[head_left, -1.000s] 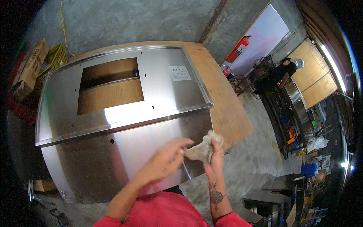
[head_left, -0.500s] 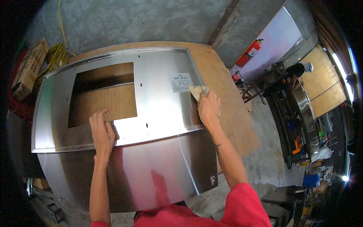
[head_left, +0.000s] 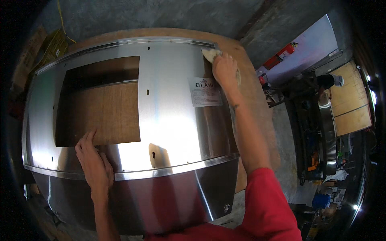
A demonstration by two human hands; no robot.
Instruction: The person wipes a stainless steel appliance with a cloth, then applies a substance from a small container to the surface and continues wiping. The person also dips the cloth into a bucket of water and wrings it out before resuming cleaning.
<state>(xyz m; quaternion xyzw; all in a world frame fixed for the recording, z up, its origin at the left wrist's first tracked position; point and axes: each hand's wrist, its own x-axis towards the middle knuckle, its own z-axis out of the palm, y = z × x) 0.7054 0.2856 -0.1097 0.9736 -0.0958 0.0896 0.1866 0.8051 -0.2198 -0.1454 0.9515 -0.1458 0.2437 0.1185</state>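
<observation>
A large stainless steel box-shaped housing (head_left: 173, 132) fills the middle of the view, with a rectangular cutout in its top panel. Through the cutout a brown wooden surface (head_left: 108, 112) shows. My left hand (head_left: 94, 160) rests at the cutout's near edge, fingers stretched out and holding nothing. My right hand (head_left: 226, 71) grips a pale, stained cloth (head_left: 211, 54) and presses it at the panel's far right corner. Below that hand, a white printed label (head_left: 206, 94) is stuck on the panel.
The housing lies on a plywood tabletop (head_left: 257, 120). At the left are a yellow plastic crate (head_left: 51, 54) and a cardboard box (head_left: 30, 56). A red fire extinguisher (head_left: 283, 54) hangs on the right. Farther right, a person (head_left: 327, 81) stands near a metal workpiece.
My right hand has slid the cloth away from me along the panel's right edge, from beside the label to the far corner. My left hand stays at the cutout's near edge. The view has shifted.
</observation>
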